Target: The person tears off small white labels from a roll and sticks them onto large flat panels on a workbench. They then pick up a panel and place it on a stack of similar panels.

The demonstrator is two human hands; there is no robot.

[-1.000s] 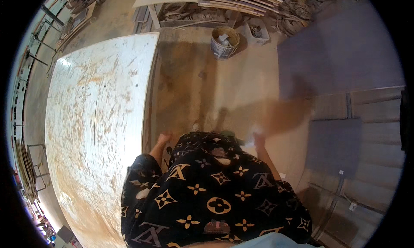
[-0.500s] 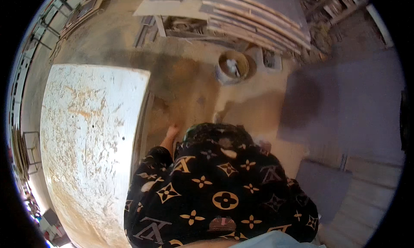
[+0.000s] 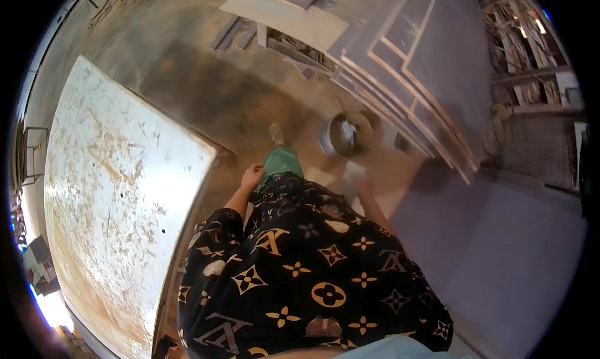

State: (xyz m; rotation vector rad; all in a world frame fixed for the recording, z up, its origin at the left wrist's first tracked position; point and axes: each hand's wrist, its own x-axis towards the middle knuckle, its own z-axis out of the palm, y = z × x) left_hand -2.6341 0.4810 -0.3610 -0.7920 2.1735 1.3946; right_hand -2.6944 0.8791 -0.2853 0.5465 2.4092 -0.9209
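Observation:
My left hand (image 3: 253, 173) hangs beside my green trouser leg (image 3: 282, 161), its fingers loosely curled with nothing visible in them. On the other side my right hand (image 3: 362, 187) is out in front of my body, smeared by motion. Right at its fingers shows a pale whitish patch (image 3: 354, 170), too blurred to name; whether the hand grips it I cannot tell. Ahead on the floor stands a round bucket (image 3: 364, 132) with a crumpled white thing (image 3: 348, 131) inside. My patterned black top (image 3: 312, 265) hides the lower part of the view.
A large white board (image 3: 119, 190) with brown smears lies along my left. Grey-purple sheets (image 3: 444, 78) with pale edges are stacked ahead on the right. Nearer on the right lies another grey-purple panel (image 3: 487, 234). Shelving (image 3: 525, 40) holding scraps stands at the far right.
My view has turned to the right and moved forward; the white board now appears tilted. My right hand has come out further ahead, and a shoe and green trouser leg now show.

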